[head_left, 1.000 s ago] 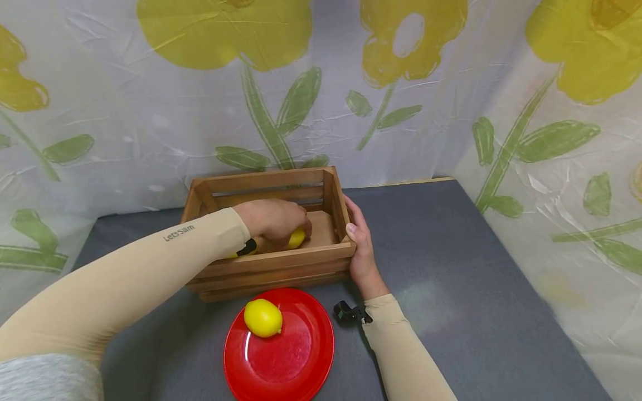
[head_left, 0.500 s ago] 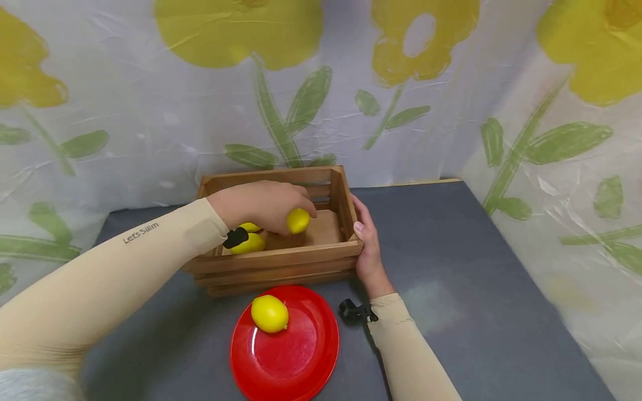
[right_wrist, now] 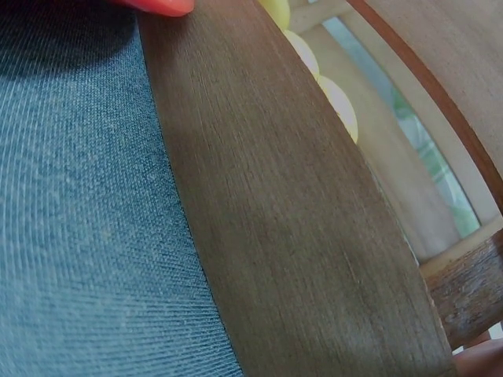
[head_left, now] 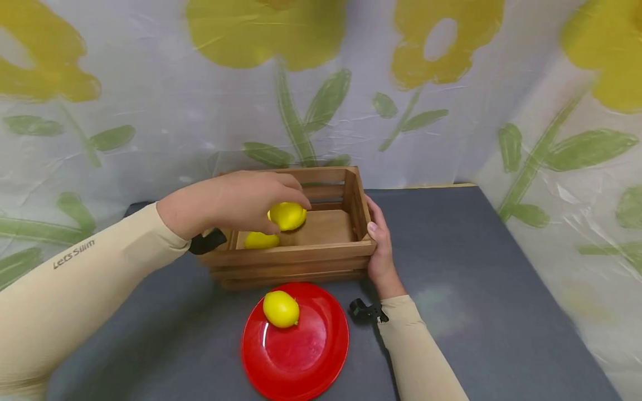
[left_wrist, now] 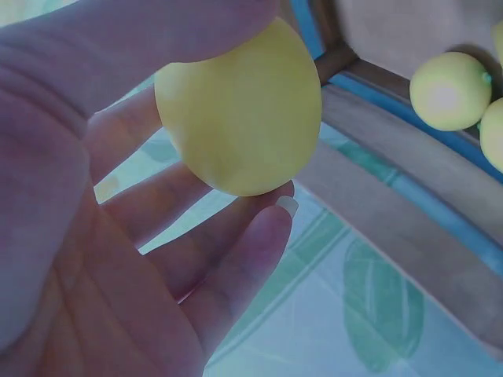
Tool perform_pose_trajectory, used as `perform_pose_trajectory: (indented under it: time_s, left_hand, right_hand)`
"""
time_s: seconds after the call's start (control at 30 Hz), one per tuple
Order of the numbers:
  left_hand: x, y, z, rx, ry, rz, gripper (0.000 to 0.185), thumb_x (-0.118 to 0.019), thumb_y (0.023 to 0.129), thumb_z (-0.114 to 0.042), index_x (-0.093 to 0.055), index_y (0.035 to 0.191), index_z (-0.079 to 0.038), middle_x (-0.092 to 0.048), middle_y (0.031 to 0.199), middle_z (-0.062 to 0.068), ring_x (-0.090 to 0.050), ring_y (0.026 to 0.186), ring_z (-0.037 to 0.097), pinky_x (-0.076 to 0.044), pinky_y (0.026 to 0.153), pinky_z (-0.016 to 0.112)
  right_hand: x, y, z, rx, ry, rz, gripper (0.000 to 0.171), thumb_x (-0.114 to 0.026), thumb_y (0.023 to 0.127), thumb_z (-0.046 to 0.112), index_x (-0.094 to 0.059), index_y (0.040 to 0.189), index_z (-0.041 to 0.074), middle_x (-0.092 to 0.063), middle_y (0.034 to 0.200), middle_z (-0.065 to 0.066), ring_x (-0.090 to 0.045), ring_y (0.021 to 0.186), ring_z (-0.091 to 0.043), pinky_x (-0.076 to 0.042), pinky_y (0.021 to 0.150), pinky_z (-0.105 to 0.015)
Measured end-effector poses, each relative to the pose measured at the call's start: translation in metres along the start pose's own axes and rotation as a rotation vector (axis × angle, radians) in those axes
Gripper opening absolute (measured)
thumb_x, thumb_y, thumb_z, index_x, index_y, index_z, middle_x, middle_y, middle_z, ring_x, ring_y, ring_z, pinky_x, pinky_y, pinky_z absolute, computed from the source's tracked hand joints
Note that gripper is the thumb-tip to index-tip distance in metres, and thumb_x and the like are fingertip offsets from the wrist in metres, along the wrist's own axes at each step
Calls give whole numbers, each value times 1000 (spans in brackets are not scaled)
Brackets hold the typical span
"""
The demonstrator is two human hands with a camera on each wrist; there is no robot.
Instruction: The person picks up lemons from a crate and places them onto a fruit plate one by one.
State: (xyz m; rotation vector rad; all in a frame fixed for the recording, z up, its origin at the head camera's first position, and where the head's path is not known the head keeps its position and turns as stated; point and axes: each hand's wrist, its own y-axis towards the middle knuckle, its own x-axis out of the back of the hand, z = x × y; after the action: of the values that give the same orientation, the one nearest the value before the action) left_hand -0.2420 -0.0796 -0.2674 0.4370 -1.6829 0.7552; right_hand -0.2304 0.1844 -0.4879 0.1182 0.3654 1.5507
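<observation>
My left hand point(head_left: 238, 197) pinches a yellow lemon point(head_left: 288, 216) between thumb and fingers, over the wooden crate point(head_left: 291, 259). In the left wrist view this lemon point(left_wrist: 244, 118) sits against the fingertips, and more lemons point(left_wrist: 450, 91) lie inside the crate. One lemon point(head_left: 261, 240) shows on the crate's floor beneath the hand in the head view. My right hand point(head_left: 382, 253) grips the crate's right end, its thumb at the corner by the rim. Most of that hand lies outside the right wrist view, which shows the crate's side panel point(right_wrist: 275, 196).
A red plate point(head_left: 306, 362) sits on the dark grey table point(head_left: 466, 289) just in front of the crate, with a lemon point(head_left: 281, 309) on its far left part. Behind stands a curtain point(head_left: 426, 150) printed with yellow flowers.
My left hand has come up from the crate's floor and shifted left with the lemon, uncovering lemons beneath. The right hand stays on the crate's end. The head view has turned slightly left.
</observation>
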Motion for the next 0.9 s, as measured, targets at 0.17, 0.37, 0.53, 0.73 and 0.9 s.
perform_pose_trajectory:
  time_s: [0.17, 0.37, 0.53, 0.73, 0.9]
  left_hand:
    - [5, -11, -16, -15, 34, -18, 60, -90, 88, -21, -68, 143, -31, -61, 150, 0, -61, 135, 25, -63, 98, 44]
    - [3, -24, -35, -68, 70, -57, 61, -90, 87, -24, -68, 143, -34, -59, 155, 0, -61, 137, 26, -63, 98, 45]
    - [-3, -28, -52, -137, 83, -54, 60, -90, 87, -26, -69, 142, -35, -62, 149, -1, -63, 133, 25, -62, 100, 45]
    - [-12, -31, -67, -195, 75, -28, 60, -91, 87, -25, -70, 142, -33, -63, 148, -1, -64, 130, 26, -61, 104, 45]
    - [-21, -31, -74, -231, 69, -7, 60, -91, 87, -26, -70, 142, -33, -62, 148, -1, -63, 129, 24, -63, 95, 40]
  right_hand:
    - [11, 2, 3, -2, 34, -15, 76, -42, 92, 43, -43, 165, 24, -43, 165, -5, -40, 144, -40, -35, 111, -49]
    - [17, 4, 5, 7, 38, -27, 76, -42, 92, 41, -43, 166, 21, -42, 165, -5, -41, 143, -37, -38, 109, -47]
    - [19, 3, 5, -1, 21, -29, 76, -41, 93, 42, -43, 166, 22, -43, 165, -6, -41, 143, -36, -36, 111, -48]
    - [18, 3, 6, -9, 23, -21, 76, -41, 93, 43, -42, 166, 24, -42, 165, -7, -41, 143, -37, -35, 112, -48]
    - [17, 4, 7, -17, 15, -24, 76, -42, 92, 45, -43, 165, 25, -42, 164, -5, -41, 144, -35, -35, 113, -49]
